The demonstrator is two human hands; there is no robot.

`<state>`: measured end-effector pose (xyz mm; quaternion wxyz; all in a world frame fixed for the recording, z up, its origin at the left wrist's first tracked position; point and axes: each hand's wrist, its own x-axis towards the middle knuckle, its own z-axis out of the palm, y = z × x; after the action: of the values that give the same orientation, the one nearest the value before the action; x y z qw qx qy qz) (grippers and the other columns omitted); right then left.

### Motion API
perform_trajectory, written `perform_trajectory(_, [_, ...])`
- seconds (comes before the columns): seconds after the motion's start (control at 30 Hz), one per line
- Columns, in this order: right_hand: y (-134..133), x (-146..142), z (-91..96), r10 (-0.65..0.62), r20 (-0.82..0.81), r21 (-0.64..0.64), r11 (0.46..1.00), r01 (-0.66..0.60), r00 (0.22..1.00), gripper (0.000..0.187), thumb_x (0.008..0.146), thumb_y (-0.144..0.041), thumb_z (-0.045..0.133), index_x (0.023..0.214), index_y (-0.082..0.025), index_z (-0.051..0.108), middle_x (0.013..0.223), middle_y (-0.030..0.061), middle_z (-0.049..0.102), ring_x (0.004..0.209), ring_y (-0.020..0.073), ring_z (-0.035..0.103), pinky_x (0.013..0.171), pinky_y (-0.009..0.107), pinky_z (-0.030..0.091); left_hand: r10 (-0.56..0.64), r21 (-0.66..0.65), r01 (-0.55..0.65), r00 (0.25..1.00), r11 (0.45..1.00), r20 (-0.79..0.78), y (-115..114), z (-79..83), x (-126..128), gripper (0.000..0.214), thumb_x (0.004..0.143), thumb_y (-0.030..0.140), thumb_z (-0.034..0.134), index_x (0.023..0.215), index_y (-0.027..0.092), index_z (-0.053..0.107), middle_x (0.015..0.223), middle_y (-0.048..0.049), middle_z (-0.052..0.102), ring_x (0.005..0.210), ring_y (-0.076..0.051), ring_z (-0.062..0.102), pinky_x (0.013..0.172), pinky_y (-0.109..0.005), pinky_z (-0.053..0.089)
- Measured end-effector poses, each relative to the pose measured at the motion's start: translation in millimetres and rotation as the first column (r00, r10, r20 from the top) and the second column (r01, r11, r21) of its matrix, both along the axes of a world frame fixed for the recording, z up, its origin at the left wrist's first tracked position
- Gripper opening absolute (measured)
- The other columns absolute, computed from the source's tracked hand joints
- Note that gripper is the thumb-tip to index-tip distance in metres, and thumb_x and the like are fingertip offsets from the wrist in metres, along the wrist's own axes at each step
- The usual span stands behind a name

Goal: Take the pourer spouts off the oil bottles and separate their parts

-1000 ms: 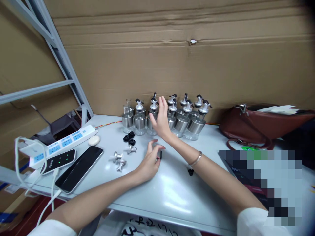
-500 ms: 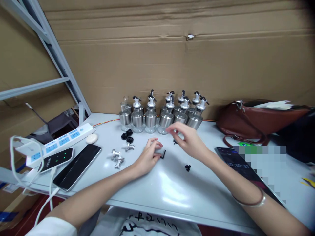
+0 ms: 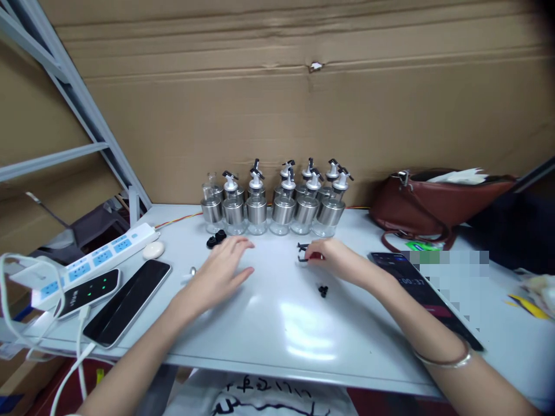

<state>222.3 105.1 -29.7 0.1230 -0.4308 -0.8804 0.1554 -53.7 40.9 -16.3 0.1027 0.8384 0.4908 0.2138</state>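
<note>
My left hand (image 3: 223,266) hovers over the left-middle of the table, fingers spread, nothing in it. Partly hidden beneath it are silver pourer tops (image 3: 192,271), and black rubber stoppers (image 3: 215,239) lie just behind. My right hand (image 3: 333,258) is pinched at the fingertips on a small bent black lever (image 3: 302,259). More black levers (image 3: 302,247) lie right behind it on the table. Small black caps (image 3: 323,291) sit in a cluster nearer me. Glass bottles with steel sleeves (image 3: 283,212) stand in rows at the back; most carry silver pourers with black levers, while the leftmost bottles (image 3: 212,211) have bare necks.
On the left are a power strip (image 3: 97,260), a white round case (image 3: 153,250), a device with green lights (image 3: 89,293) and a black phone (image 3: 128,303) among white cables. A timer tablet (image 3: 416,289) and a brown bag (image 3: 437,202) lie right. Cardboard (image 3: 260,115) walls the back.
The black lever near my left hand is now at my right fingertips, beside the other levers. My left hand has moved left over the silver pourer tops and opened. The view has shifted slightly.
</note>
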Motion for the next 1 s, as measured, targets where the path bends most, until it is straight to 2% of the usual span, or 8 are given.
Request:
perform_trajectory(0.1, [6.4,11.0,0.7,-0.082,0.028,0.008,0.997,0.082,0.996,0.013,0.074,-0.007,0.058,0.075,-0.015,0.068,0.073,0.0067,0.069,0.066,0.0187,0.061,0.064,0.03,0.047,0.163,0.145,-0.144,0.978,0.979,-0.13,-13.7,-3.0,-29.2,0.048,0.084,0.039,0.056,0.126,0.021,0.043,0.136,-0.014,0.045,0.13,-0.032,0.04,0.103,-0.053,0.036])
perform_trajectory(0.2, [7.8,12.8,-1.7,-0.102,0.039,0.021,0.995,0.101,0.994,0.009,0.073,-0.009,0.061,0.077,-0.015,0.067,0.074,0.0072,0.068,0.067,0.0188,0.061,0.063,0.029,0.048,0.258,0.167,-0.232,0.953,0.958,-0.157,-21.9,-18.7,-47.6,0.062,0.08,0.045,0.06,0.133,0.022,0.036,0.14,-0.0158,0.039,0.132,-0.034,0.037,0.103,-0.054,0.036])
perform_trajectory(0.33, [4.5,11.6,-0.1,-0.087,-0.041,0.087,0.992,0.09,0.995,0.007,0.081,-0.019,0.058,0.081,-0.016,0.065,0.075,0.0061,0.066,0.066,0.0179,0.061,0.063,0.029,0.047,0.357,0.139,-0.35,0.934,0.926,-0.024,-24.9,-39.5,-52.8,0.068,0.083,0.038,0.058,0.138,0.022,0.023,0.144,-0.0177,0.027,0.134,-0.033,0.036,0.103,-0.05,0.039])
perform_trajectory(0.47, [1.7,10.4,3.4,-0.046,-0.129,0.135,0.989,0.064,0.991,0.009,0.084,-0.023,0.054,0.082,-0.018,0.062,0.079,0.0064,0.066,0.069,0.0181,0.062,0.063,0.029,0.048,0.402,0.175,-0.413,0.91,0.893,0.099,-29.3,-48.6,-51.3,0.068,0.08,0.029,0.062,0.135,0.022,0.023,0.146,-0.0189,0.017,0.136,-0.035,0.031,0.102,-0.051,0.042])
perform_trajectory(0.6, [1.6,9.3,3.3,-0.006,-0.151,0.152,0.988,0.03,0.988,0.01,0.084,-0.023,0.053,0.082,-0.018,0.061,0.081,0.0069,0.066,0.072,0.0189,0.062,0.067,0.031,0.049,0.378,0.161,-0.411,0.904,0.897,0.2,-36.8,-44.5,-49.9,0.065,0.08,0.028,0.061,0.133,0.025,0.023,0.146,-0.0175,0.016,0.129,-0.032,0.041,0.091,-0.045,0.052])
perform_trajectory(0.77, [1.0,10.7,5.4,0.001,-0.18,0.167,0.985,0.03,0.984,0.013,0.086,-0.023,0.049,0.084,-0.018,0.061,0.082,0.0074,0.066,0.073,0.0189,0.063,0.069,0.031,0.05,0.284,0.108,-0.304,0.944,0.946,0.17,-33.6,-44.4,-41.9,0.056,0.082,0.024,0.059,0.13,0.026,0.03,0.146,-0.0135,0.021,0.126,-0.027,0.046,0.094,-0.043,0.051])
perform_trajectory(0.93, [0.3,11.8,6.9,0.009,-0.203,0.189,0.981,0.031,0.979,0.015,0.087,-0.024,0.048,0.082,-0.019,0.061,0.08,0.0072,0.067,0.071,0.0187,0.063,0.066,0.03,0.05,0.263,0.11,-0.273,0.96,0.956,0.096,-20.2,-55.2,-46.2,0.009,0.085,0.026,0.054,0.088,0.018,0.052,0.137,-0.0124,0.04,0.124,-0.027,0.048,0.096,-0.044,0.049])
perform_trajectory(1.0, [0.1,11.9,6.4,0.011,-0.213,0.201,0.979,0.033,0.977,0.017,0.087,-0.025,0.047,0.082,-0.018,0.062,0.079,0.0074,0.067,0.07,0.0188,0.062,0.066,0.031,0.049,0.222,0.166,-0.227,0.974,0.96,0.053,-18.3,-53.8,-48.9,0.013,0.086,0.027,0.053,0.076,0.018,0.051,0.131,-0.0113,0.048,0.13,-0.028,0.041,0.102,-0.048,0.043])
